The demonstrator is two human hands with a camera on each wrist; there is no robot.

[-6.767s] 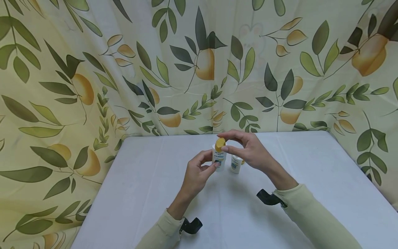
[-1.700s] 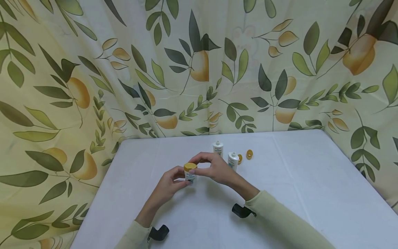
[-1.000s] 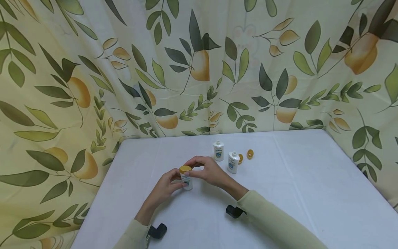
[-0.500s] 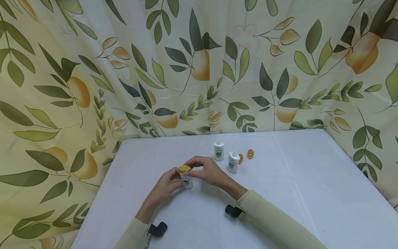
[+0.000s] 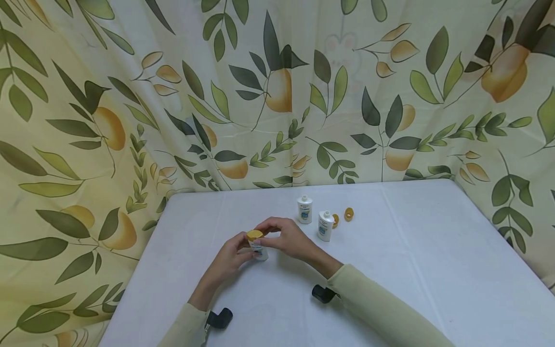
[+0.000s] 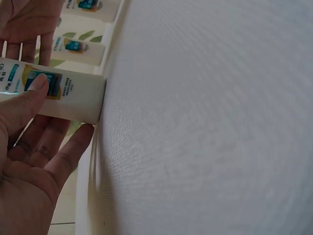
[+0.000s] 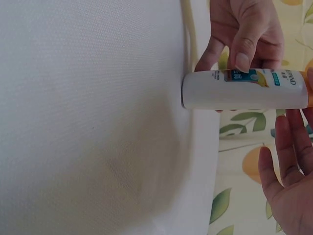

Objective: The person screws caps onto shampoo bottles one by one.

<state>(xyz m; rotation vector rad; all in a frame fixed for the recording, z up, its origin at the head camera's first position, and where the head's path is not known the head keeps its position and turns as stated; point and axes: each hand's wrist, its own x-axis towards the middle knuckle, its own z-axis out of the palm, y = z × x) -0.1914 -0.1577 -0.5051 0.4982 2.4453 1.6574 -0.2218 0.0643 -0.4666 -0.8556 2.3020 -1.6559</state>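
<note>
With fingers of the left hand (image 5: 227,259), gripping a white bottle (image 7: 244,93) around its body — pressing the thumb over the teal patch of its label and reaching along the opposite side with the other fingers, down near its base. With fingertips of the right hand (image 5: 288,237), pinching a yellow cap (image 5: 254,234) at the top of the gripped bottle, holding the rest of those fingers loosely extended beside it. Holding that bottle cap end up, base at the white table (image 5: 390,270) — touching or just above, not being able to tell which. Seeing two more white bottles standing upright with bare necks, both farther back and to the right of the gripped bottle: a farther bottle (image 5: 305,211) and, more to its right, a nearer bottle (image 5: 325,226). Seeing also, well to the right of the gripped bottle, a partly hidden loose cap (image 5: 336,221) and a ring-like loose cap (image 5: 349,215). Wearing pale green sleeves (image 5: 386,303), nearer than the gripped bottle. Facing, far behind it, a leaf-and-fruit curtain (image 5: 243,106).
</note>
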